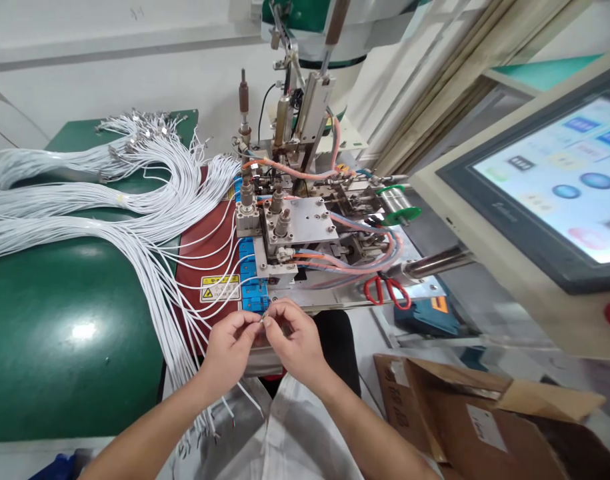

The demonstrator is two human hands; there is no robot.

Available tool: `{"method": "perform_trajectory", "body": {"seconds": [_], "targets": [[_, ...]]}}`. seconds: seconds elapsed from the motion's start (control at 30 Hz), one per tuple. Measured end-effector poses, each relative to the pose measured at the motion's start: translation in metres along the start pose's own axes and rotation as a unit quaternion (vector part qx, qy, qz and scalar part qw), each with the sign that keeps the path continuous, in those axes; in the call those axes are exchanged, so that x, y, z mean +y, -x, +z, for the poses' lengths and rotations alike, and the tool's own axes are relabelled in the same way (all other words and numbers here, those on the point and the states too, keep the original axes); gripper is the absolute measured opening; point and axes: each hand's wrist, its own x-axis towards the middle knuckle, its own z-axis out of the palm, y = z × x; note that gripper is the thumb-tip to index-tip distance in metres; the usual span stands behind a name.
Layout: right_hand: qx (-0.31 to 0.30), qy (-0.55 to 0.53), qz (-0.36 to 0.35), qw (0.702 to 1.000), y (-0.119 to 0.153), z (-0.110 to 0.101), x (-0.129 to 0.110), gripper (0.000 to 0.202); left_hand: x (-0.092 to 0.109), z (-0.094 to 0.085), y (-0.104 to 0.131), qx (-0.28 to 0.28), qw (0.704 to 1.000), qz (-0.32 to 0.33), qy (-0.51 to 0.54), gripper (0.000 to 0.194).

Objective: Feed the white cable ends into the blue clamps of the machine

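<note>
My left hand [231, 347] and my right hand [297, 337] meet at the front edge of the machine, fingertips pinched together. Between them is a small pale piece [265, 320], mostly covered by the fingers; it looks like a cable end, though too little shows to be sure. Just beyond the fingertips sits a row of blue blocks [253, 290] with white cables running into it. A big bundle of white cables [135, 257] lies to the left and hangs over the front edge beside my left hand. Behind the blocks stands the metal machine [305, 220].
A green table [69, 333] is at the left. Red-handled scissors [387, 291] and a wire spool [395, 203] are right of centre. A touch screen [559, 180] juts in at the right, above an open cardboard box [465, 420]. A warning label [219, 289] marks the brown plate.
</note>
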Motion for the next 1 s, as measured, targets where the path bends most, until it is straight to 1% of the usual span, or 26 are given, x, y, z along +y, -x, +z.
{"method": "perform_trajectory", "body": {"seconds": [0.13,0.2,0.3,0.37,0.47,0.53,0.6,0.63,0.7,0.77,0.83,0.87,0.93,1.0], "targets": [[-0.053,0.034,-0.019,0.998,-0.007,-0.013,-0.003,0.010,-0.001,-0.004,0.000,-0.023,0.995,0.054,-0.082,0.017],[-0.084,0.029,-0.020,0.996,-0.009,-0.019,-0.003,0.009,0.002,-0.006,0.000,-0.034,0.989,0.082,-0.120,0.018],[-0.122,0.005,-0.024,0.992,-0.011,-0.026,-0.002,0.009,0.006,-0.007,-0.001,-0.052,0.983,0.107,-0.142,0.019],[-0.141,-0.012,-0.029,0.990,-0.012,-0.030,-0.002,0.009,0.009,-0.009,-0.002,-0.066,0.981,0.112,-0.146,0.019],[-0.181,-0.011,-0.029,0.983,-0.015,-0.035,-0.005,0.009,0.015,-0.012,-0.004,-0.108,0.977,0.108,-0.150,0.021],[-0.211,0.019,-0.044,0.976,-0.017,-0.039,-0.008,0.009,0.019,-0.015,-0.005,-0.143,0.973,0.090,-0.160,0.022],[-0.223,0.061,-0.079,0.970,-0.018,-0.039,-0.011,0.011,0.023,-0.016,-0.006,-0.161,0.969,0.070,-0.174,0.021],[-0.211,0.078,-0.095,0.970,-0.017,-0.038,-0.012,0.011,0.024,-0.016,-0.006,-0.158,0.970,0.061,-0.177,0.020],[-0.148,0.089,-0.102,0.980,-0.015,-0.032,-0.013,0.010,0.023,-0.013,-0.005,-0.127,0.979,0.046,-0.154,0.017],[-0.058,0.075,-0.072,0.993,-0.010,-0.022,-0.013,0.011,0.019,-0.009,-0.002,-0.073,0.991,0.036,-0.110,0.017],[0.014,0.059,-0.037,0.997,-0.004,-0.011,-0.011,0.013,0.012,-0.004,0.000,-0.025,0.997,0.026,-0.066,0.021],[0.036,0.056,-0.029,0.997,-0.001,-0.007,-0.010,0.013,0.009,-0.002,0.002,-0.010,0.999,0.021,-0.047,0.022],[0.061,0.059,-0.032,0.996,0.004,0.000,-0.006,0.012,0.003,0.000,0.003,0.006,1.000,0.010,-0.013,0.023],[0.059,0.068,-0.041,0.995,0.008,0.002,-0.003,0.012,-0.001,0.001,0.004,0.013,1.000,0.005,0.010,0.024]]}}
